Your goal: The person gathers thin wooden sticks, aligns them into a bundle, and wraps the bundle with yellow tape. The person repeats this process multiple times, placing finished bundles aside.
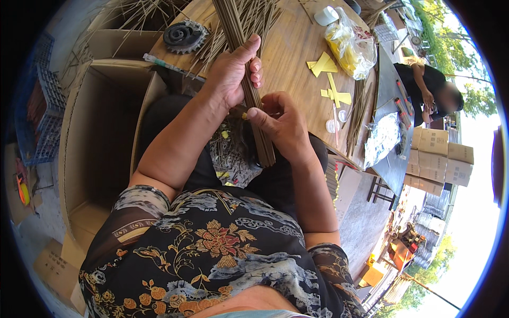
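Note:
A long bundle of thin brown sticks (253,100), much like incense sticks, slants over my lap at the table's near edge. My left hand (233,71) is wrapped round its upper part, thumb pointing up along it. Lower down, my right hand (281,127) grips the same bundle, with the thumb across its front and the fingers curled at its right side. The bundle's lower ends are fairly even; its upper end runs out of the picture. Behind it, many loose brown sticks (212,47) lie on the wooden table (289,58).
Yellow paper strips (324,64), a clear bag with yellow contents (350,47) and a white cup (325,16) are on the table. A dark toothed wheel (184,36) sits at its left corner. An open cardboard box (101,138) stands left. Another person (429,90) is far right.

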`<state>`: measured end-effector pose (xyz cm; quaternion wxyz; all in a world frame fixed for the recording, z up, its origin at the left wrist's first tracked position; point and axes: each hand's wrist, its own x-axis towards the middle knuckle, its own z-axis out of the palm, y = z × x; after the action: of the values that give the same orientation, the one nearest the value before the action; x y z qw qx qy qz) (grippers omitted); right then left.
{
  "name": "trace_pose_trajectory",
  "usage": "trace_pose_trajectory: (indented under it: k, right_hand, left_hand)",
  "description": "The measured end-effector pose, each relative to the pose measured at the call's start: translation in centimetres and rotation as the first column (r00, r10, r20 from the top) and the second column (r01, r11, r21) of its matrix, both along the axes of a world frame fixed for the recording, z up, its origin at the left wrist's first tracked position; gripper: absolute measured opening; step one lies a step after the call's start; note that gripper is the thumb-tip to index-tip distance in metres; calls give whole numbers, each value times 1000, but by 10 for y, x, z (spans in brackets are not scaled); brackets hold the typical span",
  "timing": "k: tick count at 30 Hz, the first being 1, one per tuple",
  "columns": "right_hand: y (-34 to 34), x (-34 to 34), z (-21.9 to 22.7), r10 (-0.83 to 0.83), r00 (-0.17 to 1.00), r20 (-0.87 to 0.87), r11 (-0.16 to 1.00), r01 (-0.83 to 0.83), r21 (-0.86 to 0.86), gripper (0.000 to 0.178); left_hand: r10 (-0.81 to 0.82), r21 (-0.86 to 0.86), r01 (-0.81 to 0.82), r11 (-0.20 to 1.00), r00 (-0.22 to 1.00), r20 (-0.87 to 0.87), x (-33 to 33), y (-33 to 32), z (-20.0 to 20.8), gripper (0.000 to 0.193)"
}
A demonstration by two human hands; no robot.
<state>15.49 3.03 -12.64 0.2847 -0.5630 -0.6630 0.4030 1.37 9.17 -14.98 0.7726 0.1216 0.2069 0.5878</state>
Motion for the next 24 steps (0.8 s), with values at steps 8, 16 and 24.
trace_pose_trajectory:
  k: [8, 16, 24]
  right_hand:
    - [-6, -1, 16, -74, 995, 73, 995, 79, -64, 23]
    - [-6, -5, 22, -17, 920, 392, 940, -119, 320, 15]
    - [-11, -3, 28, -36, 840, 541, 881, -229, 415, 10]
  left_hand:
    - [-44, -22, 44, 999, 998, -41, 4, -1, -2, 35]
    - [-72, -37, 72, 997, 997, -23, 3, 0, -5, 34]
    - [10, -61, -7, 998, 999, 46, -7, 7, -4, 35]
